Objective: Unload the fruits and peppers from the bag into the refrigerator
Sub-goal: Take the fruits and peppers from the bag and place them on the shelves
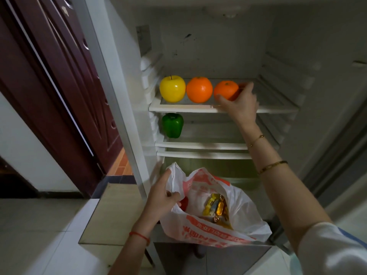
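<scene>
The refrigerator stands open. On its top shelf (278, 108) sit a yellow apple (172, 88), an orange (199, 89) and a second orange (225, 89) in a row. My right hand (241, 103) is wrapped around the right side of that second orange, which rests on the shelf. One shelf lower stands a green pepper (172, 125) at the left. My left hand (163, 197) grips the rim of a white and red plastic bag (238, 213) below the shelves. Inside the bag I see wrapped candies (215, 206) and something red (184, 203) partly hidden by my fingers.
A dark red door (59, 92) stands to the left of the fridge wall (111, 80). The lower shelf (208, 144) holds only the pepper. A drawer front (208, 167) lies under it. Light floor tiles (39, 235) spread at lower left.
</scene>
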